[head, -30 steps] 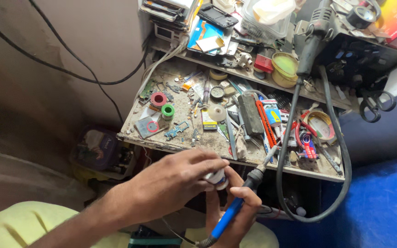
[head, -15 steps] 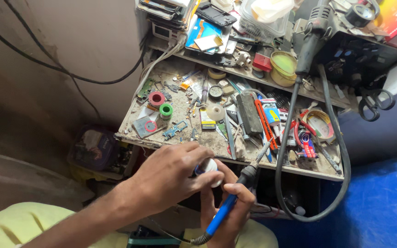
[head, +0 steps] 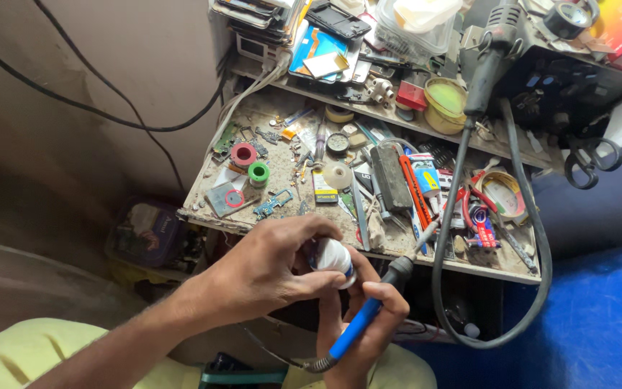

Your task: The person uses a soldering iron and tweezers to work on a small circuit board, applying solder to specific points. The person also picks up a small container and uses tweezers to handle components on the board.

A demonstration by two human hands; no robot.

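Cluttered and dusty, the counter [head: 282, 180] runs along a stained wall, its lower ledge strewn with small parts and its upper shelf stacked with boxes; below its front edge the two hands meet. Fingers [head: 325, 277] of the left hand [head: 268, 270] curl and pinch a small white round object [head: 334, 254], which sits just below the counter's front edge, held between thumb and fingertips; fingers [head: 390, 299] of the right hand [head: 361, 324] are pressed together around the blue handle of a soldering iron [head: 368, 310], gripped like a pen, its black collar and metal tip pointing up toward the ledge just beside the white object; whether the tip touches anything cannot be told. From the handle's lower end a cord trails down over yellow-clad knees. Farther out on the ledge lie a red tape roll [head: 243, 154] and a green tape roll [head: 258, 173] side by side, a loose circuit board [head: 273, 204], and a red-handled tool [head: 413, 189]; a thick black cable [head: 520, 216] loops down from a grey handpiece [head: 491, 57] on the upper shelf; black scissors [head: 588, 160] hang at the right.
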